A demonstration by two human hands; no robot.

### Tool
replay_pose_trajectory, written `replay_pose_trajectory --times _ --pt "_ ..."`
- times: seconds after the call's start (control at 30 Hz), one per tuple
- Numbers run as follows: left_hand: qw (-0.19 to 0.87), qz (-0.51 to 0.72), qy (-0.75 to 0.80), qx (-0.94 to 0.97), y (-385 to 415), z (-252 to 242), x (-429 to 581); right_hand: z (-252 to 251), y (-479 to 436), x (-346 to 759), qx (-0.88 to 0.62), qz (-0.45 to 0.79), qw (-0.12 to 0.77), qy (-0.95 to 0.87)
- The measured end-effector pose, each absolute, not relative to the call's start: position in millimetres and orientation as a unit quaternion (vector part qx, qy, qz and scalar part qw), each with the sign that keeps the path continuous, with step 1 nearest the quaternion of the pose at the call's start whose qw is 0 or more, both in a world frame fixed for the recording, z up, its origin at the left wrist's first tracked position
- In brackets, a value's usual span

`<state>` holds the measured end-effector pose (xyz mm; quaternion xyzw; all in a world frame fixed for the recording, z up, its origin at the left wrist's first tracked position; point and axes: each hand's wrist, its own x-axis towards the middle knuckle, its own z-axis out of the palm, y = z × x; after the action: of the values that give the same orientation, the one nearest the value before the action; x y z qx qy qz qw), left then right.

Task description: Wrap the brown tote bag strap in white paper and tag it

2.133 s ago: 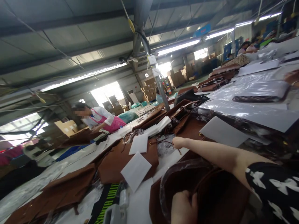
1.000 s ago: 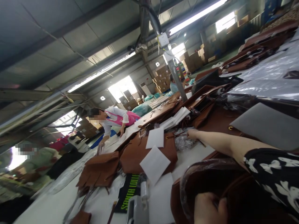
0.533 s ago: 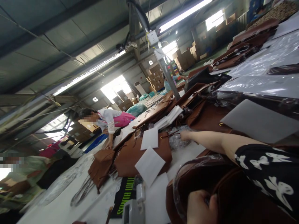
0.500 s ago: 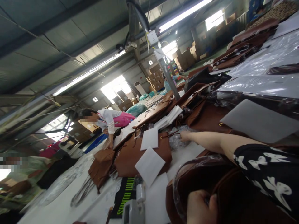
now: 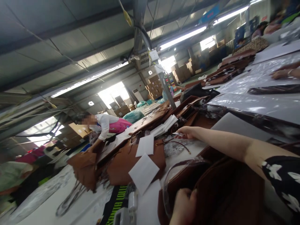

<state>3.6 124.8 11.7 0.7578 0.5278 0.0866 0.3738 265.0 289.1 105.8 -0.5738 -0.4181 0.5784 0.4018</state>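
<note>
At the bottom, my left hand (image 5: 184, 204) is closed on the rim of a large brown handbag (image 5: 225, 190), whose dark inside faces up. Clear plastic film wraps the bag's handle (image 5: 167, 181). Beyond it, my right hand (image 5: 187, 132) reaches over the table with fingers pinched on a small white slip, too small to make out fully. Just below that hand lie crumpled clear plastic (image 5: 173, 147) and a thin brown cord (image 5: 184, 144). A second brown bag (image 5: 122, 167) lies to the left with square white foam sheets (image 5: 143, 173) on it.
A metal post (image 5: 167, 89) with a socket box rises from the table. Several brown bags in plastic are piled behind my right arm. A grey tape dispenser (image 5: 120, 215) stands at the front. Across the table, a person in white (image 5: 105, 125) handles a brown bag (image 5: 83, 170).
My view has shifted. My right hand has left the plastic and cord and now pinches a small white slip. My left hand stays on the bag's rim. The person opposite has moved a brown bag.
</note>
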Motion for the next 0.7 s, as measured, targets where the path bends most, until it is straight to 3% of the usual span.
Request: replay_pose_trajectory --times 0.23,0.43,0.5,0.63,0.7 --pt "0.372 0.08 0.463 0.801 120.9 25.3 5.4 139.0 173.4 283.6 -0.469 0.705 0.435 -0.308" --pt "0.355 0.061 0.481 0.799 109.1 30.8 7.8 132.1 86.9 286.6 -0.449 0.636 0.415 -0.471" --pt "0.346 0.06 0.494 0.795 100.2 31.7 10.6 121.7 65.1 292.7 -0.477 0.583 0.36 -0.55" --pt "0.319 0.067 0.516 0.792 80.0 34.5 19.8 82.2 37.3 295.1 -0.692 0.361 0.103 -0.616" --pt "0.297 0.076 0.51 0.803 70.6 36.7 23.8 59.6 28.4 287.8 -0.759 0.258 0.02 -0.597"
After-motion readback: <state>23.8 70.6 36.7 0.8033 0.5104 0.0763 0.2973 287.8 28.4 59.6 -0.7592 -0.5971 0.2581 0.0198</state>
